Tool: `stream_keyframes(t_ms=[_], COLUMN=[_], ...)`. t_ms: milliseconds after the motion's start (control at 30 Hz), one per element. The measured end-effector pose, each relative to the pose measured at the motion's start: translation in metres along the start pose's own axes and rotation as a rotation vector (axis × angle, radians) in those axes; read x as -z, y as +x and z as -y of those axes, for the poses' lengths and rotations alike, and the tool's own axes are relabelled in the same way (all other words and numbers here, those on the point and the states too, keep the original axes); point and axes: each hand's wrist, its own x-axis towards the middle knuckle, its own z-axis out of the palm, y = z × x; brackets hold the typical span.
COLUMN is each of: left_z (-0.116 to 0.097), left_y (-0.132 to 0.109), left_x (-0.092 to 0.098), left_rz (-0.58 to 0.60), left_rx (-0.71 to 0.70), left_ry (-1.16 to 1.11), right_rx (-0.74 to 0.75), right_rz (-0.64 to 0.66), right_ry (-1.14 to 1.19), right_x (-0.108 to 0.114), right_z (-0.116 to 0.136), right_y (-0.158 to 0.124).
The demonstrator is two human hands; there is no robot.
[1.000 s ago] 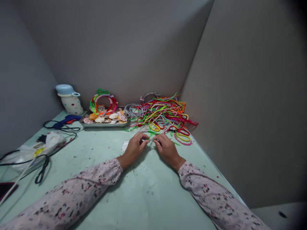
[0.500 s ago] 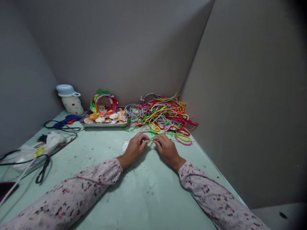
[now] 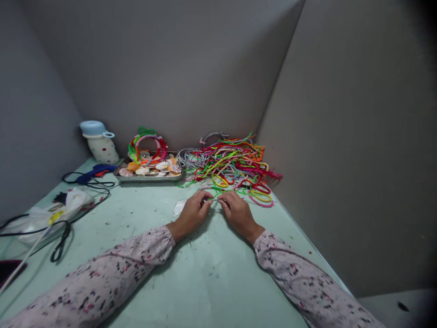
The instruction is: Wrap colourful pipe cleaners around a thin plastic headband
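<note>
Over the pale green table, my left hand (image 3: 194,210) and my right hand (image 3: 238,213) face each other with a small gap between them. Both are closed in a pinch, thumb against forefinger. A thin greyish wire (image 3: 215,199) spans the gap from one set of fingertips to the other, with a bit of green at the left fingers. Just behind the fingers, a green pipe cleaner (image 3: 220,192) curves along; whether it joins the wire is hidden. A whitish flat piece (image 3: 179,207) lies beside my left hand.
A tangled heap of coloured pipe cleaners (image 3: 235,157) lies behind my hands. Left of it are coiled grey wire (image 3: 191,158), a metal tray (image 3: 150,178) of seashells with fuzzy rings, and a bottle (image 3: 102,148). Black cables (image 3: 64,239) and a plastic bag (image 3: 73,202) are at left.
Both hands stay in nearly the same place. The green strand that ran between the fingertips no longer shows there; a thin greyish wire shows in the gap now.
</note>
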Motion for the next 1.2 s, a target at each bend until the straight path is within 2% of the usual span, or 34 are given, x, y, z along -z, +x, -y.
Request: stream_keyframes(t_ms=[867, 1200], left_z=[-0.0008, -0.0020], left_y=[0.0022, -0.0008], left_x=[0.0019, 0.0013], left_rz=[0.034, 0.036], left_rx=[-0.003, 0.047], left_ry=[0.041, -0.045], right_rx=[0.014, 0.012], right_rz=[0.007, -0.006], right_ry=[-0.014, -0.007], right_x=[-0.0002, 0.0002], right_z=[0.0007, -0.0003], right_y=[-0.0009, 0.0002])
